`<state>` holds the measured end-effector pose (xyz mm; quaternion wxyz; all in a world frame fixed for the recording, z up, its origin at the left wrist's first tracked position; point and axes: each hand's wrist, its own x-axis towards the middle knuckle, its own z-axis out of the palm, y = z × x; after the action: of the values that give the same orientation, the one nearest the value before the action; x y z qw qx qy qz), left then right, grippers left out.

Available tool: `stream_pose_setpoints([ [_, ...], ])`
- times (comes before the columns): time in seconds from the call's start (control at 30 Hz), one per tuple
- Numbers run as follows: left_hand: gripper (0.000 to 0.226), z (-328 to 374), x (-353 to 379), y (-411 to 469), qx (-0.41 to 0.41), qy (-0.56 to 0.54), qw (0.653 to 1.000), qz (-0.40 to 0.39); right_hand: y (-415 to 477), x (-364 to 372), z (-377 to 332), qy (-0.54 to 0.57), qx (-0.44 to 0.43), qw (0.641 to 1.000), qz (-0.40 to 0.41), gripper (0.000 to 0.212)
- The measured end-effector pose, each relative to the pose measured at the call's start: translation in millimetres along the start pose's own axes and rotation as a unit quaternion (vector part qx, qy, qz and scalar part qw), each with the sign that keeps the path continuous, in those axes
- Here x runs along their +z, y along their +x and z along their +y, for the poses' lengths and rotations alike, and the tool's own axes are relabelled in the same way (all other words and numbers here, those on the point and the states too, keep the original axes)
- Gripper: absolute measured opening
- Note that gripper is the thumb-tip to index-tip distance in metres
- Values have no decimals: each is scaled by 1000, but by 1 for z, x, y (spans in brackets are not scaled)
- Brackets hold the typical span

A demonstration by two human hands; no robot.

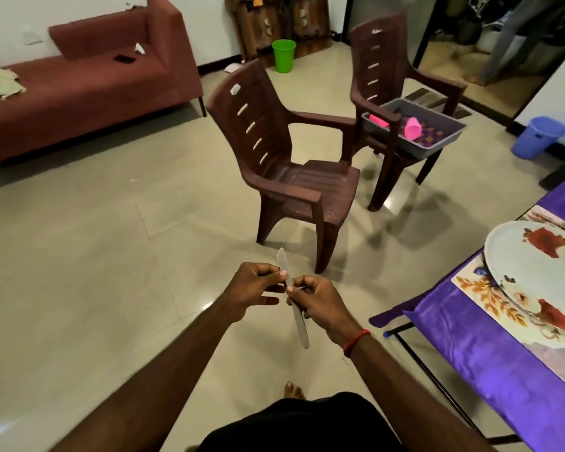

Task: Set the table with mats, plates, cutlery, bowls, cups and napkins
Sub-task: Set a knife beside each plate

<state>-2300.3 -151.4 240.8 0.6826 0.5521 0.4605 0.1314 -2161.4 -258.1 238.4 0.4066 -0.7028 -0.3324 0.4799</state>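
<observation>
Both my hands are raised over the floor in front of me with metal cutlery [297,318] between them. My left hand [253,288] pinches a thin piece near its upper end. My right hand [320,303] grips the cutlery lower down, a flat blade sticking out below it. At the right stands the table under a purple cloth [470,340]. On it lies a floral mat [477,288] bearing a white plate [516,256] with red flowers. A grey tray [450,135] on the far chair holds a pink cup [413,127].
Two brown plastic chairs [291,164] stand ahead on the tiled floor. A maroon sofa [79,89] lines the left wall. A green bucket [283,55] sits at the back and a blue bin [540,137] at the right. My bare foot [292,390] shows below.
</observation>
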Motion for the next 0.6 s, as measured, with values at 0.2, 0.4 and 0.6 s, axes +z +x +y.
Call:
stream_pose_setpoints([
  [0.2, 24, 27, 8, 60, -6, 18, 999, -36, 36, -22, -9, 41, 19, 998, 43, 8],
  [0.4, 20, 52, 27, 127, -16, 61, 991, -119, 73, -48, -15, 101, 44, 985, 129, 12],
  [0.6, 22, 90, 45, 202, -8, 104, 972, -211, 118, -78, -27, 112, 59, 968, 216, 12],
])
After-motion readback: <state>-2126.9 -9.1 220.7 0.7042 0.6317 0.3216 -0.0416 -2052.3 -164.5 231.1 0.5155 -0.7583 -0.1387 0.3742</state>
